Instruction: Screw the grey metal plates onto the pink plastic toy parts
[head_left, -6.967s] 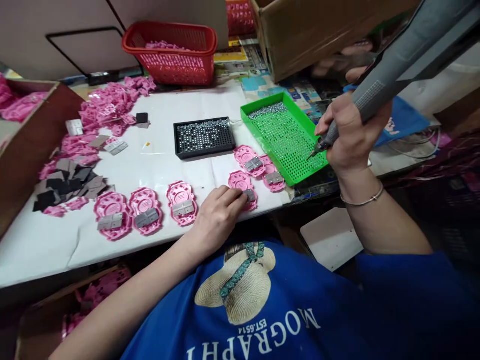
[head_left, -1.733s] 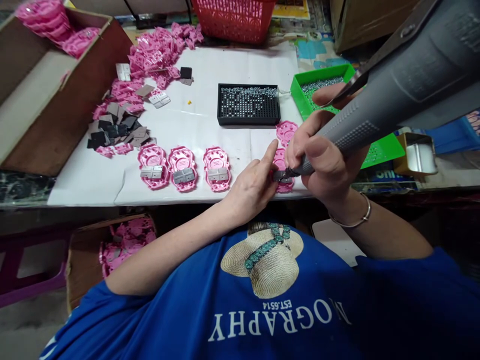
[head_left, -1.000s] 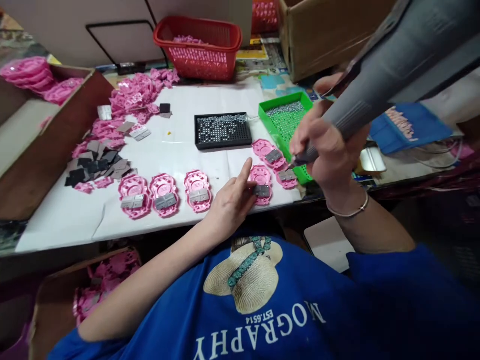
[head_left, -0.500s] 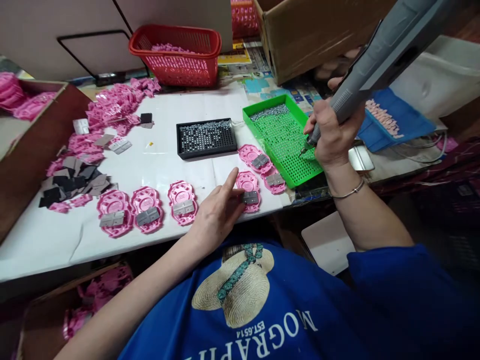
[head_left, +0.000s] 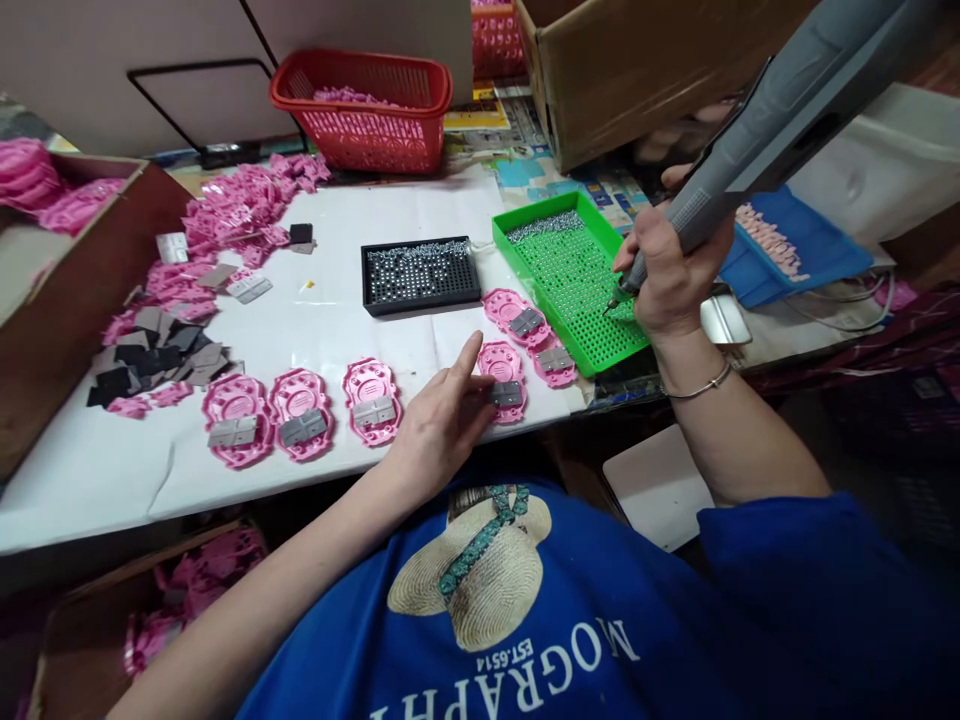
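Observation:
My right hand (head_left: 679, 265) is closed around a grey electric screwdriver (head_left: 712, 185). The driver's thin tip points down into the green tray (head_left: 517, 262), over its perforated grid of small screws. My left hand (head_left: 442, 415) is at the table's front edge, its index finger raised and other fingertips on the left side of a pink plastic shell (head_left: 500, 358). A dark grey plate (head_left: 506, 394) lies across that shell. Two more pink shells with grey plates (head_left: 526, 322) (head_left: 555, 359) lie between it and the green tray.
Left along the front edge lie three pink shells (head_left: 371, 380) with plates. A black screw tray (head_left: 420, 300) stands mid-table. Pink parts (head_left: 247, 205) and dark plates (head_left: 157, 350) are heaped left, near a box (head_left: 82, 290). Behind are a red basket (head_left: 375, 130) and a carton (head_left: 600, 100).
The whole view has shifted slightly, so the table's things appear a little further right. Both hands and the screwdriver keep nearly the same places relative to the shell and the green tray.

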